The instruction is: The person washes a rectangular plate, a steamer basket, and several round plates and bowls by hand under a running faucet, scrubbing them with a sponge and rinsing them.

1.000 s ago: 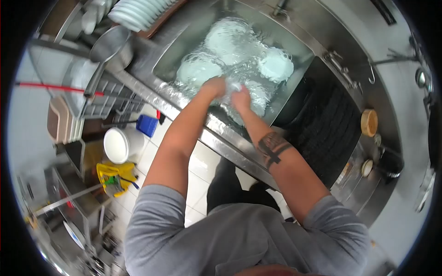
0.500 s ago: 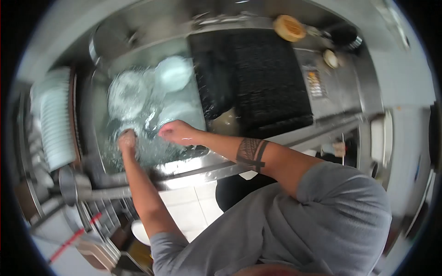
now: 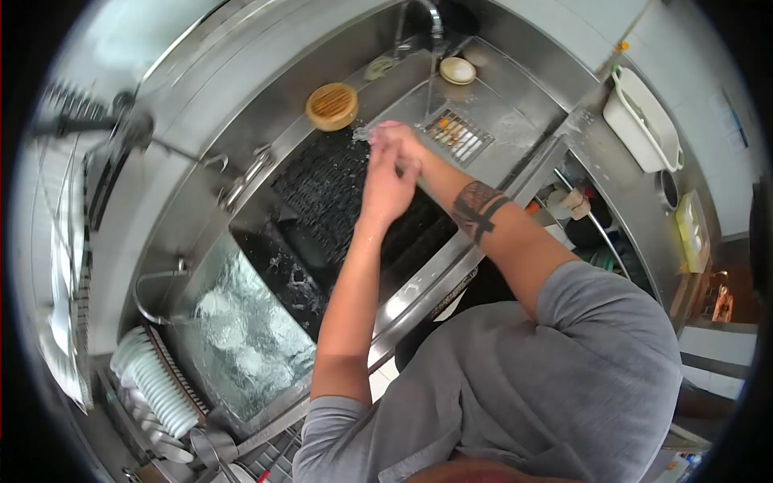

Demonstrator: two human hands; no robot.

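My left hand [image 3: 388, 187] and my right hand [image 3: 400, 145] are brought together above the black ribbed mat [image 3: 322, 189]. Their fingers are bent and overlap, with the left hand lying partly over the right. A clear, glassy blob [image 3: 362, 133] shows at the fingertips; I cannot tell whether it is splashing water or something held. Just beyond the hands sits a round wooden steamer-like piece [image 3: 332, 106]. To the right of them lies a drain grate [image 3: 457, 135] with orange scraps. Pale plates [image 3: 233, 330] lie under rippling water in the left basin [image 3: 278, 406].
A curved tap [image 3: 436, 24] stands at the back, near a small pale dish [image 3: 457, 71]. Plates stand on edge in a rack [image 3: 157, 378] at the lower left. A spray head [image 3: 133, 129] juts in from the left. A white tub [image 3: 642, 121] rests on the right counter.
Both hands have left the water-filled basin and moved right, coming together over the black mat. The view has turned to the right, bringing the tap and the white tub into sight.
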